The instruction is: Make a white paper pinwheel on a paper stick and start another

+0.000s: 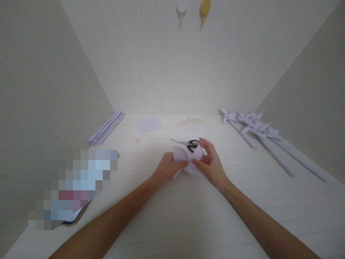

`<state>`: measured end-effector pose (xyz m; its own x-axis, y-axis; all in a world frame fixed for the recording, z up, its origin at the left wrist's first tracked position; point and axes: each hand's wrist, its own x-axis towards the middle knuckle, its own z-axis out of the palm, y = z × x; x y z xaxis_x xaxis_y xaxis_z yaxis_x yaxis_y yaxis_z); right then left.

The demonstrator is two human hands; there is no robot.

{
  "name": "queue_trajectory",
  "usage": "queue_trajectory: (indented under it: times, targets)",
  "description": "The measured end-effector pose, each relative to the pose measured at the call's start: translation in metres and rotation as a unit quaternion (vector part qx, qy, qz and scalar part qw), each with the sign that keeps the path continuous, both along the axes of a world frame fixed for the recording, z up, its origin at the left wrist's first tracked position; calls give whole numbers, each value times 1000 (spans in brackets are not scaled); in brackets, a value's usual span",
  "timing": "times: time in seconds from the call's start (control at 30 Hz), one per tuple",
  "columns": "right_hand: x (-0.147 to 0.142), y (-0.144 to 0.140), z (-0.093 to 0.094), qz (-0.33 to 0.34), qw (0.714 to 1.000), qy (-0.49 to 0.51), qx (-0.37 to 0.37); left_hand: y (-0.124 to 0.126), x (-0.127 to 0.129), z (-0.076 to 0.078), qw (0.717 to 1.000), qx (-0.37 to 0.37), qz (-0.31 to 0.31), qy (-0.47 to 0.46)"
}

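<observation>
Both hands are working one folded piece of pale lilac paper (188, 162) right in the middle of the white desk (167, 223). The left hand (168, 167) is pinching it from 9 o'clock, fingers curled tight onto the fold, and the right hand (211, 163) pinches it from 3 o'clock with thumb and forefinger closed on the paper and the other fingers loosely spread above. Just behind the paper, at 12 o'clock, there's a pair of black-handled scissors (187, 143) lying flat, almost touching the right fingertips. Further back at 11 o'clock sits a flat lilac paper square (150, 124). Rolled paper sticks (106, 128) lie at 10 o'clock by the left wall, and finished paper pinwheels (258, 129) on sticks lie at 2 o'clock.
</observation>
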<state>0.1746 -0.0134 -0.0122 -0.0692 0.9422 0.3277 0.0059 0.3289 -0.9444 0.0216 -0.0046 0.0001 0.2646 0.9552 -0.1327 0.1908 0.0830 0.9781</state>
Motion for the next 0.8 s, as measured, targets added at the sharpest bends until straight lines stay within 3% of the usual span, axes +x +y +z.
queue_trajectory:
  times: [0.17,0.47,0.8]
  targets:
    - [-3,-1,0,-26,999,-30,3,0,0,3,997,34,-31,55]
    - [-2,-5,9,-41,995,-83,-42,-1,2,2,995,60,-16,79]
    - [-7,-9,9,-89,990,14,-109,-9,9,8,998,40,50,20]
